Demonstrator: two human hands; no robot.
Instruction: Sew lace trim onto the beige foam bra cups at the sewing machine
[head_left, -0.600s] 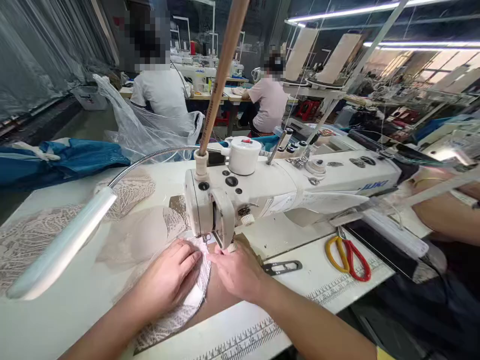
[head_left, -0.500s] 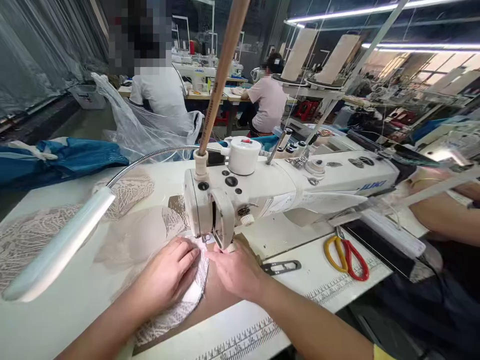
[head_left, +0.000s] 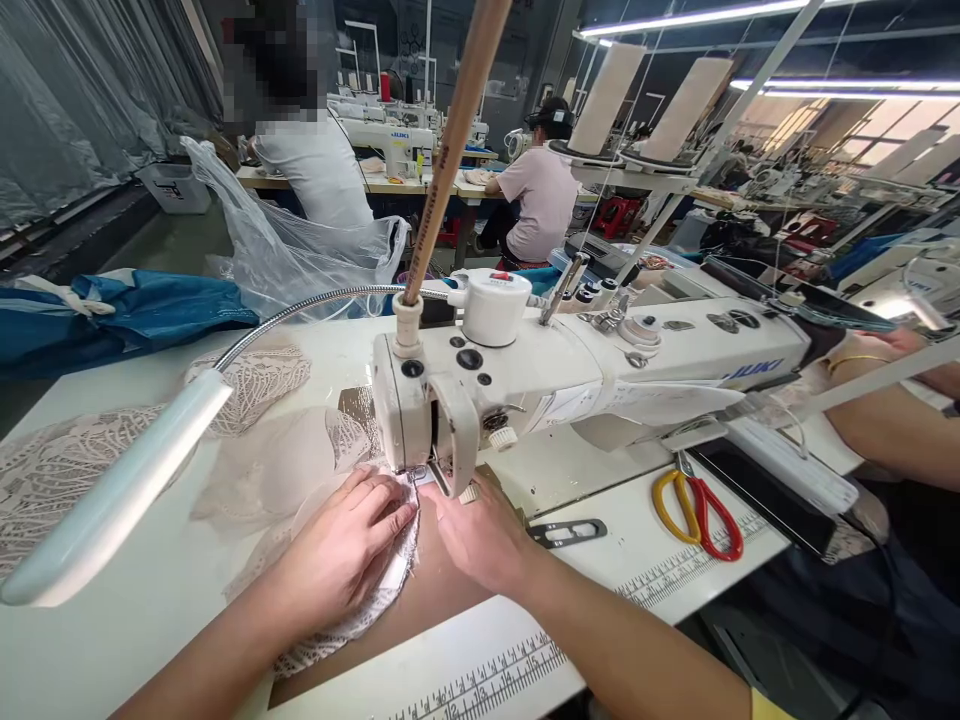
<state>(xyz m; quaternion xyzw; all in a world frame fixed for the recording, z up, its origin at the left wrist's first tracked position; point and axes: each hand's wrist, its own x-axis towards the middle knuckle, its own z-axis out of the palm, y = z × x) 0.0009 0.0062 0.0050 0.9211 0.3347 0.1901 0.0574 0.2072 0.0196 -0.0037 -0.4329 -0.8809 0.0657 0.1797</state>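
Left hand (head_left: 352, 540) and cloth (head_left: 393, 572) have shifted a little toward the presser foot (head_left: 413, 474), while the right hand (head_left: 484, 530) is nearly where it was beside the machine (head_left: 525, 370). Two hands work at one cloth; around them are one lamp (head_left: 120, 490), one snips (head_left: 562, 533), one pair of scissors (head_left: 686, 482) (one handle yellow, the other red) and, up on a stand, two large cones (head_left: 607, 97). The cloth is pale, lace-patterned and curved, with a dark, slightly frayed edge on its right. Its far end meets the presser foot; the near end trails out below the left wrist. The left palm lies over it, fingers side by side; the right fingers are bent at its right edge, by the foot. Whether either hand pinches the cloth, I cannot tell.
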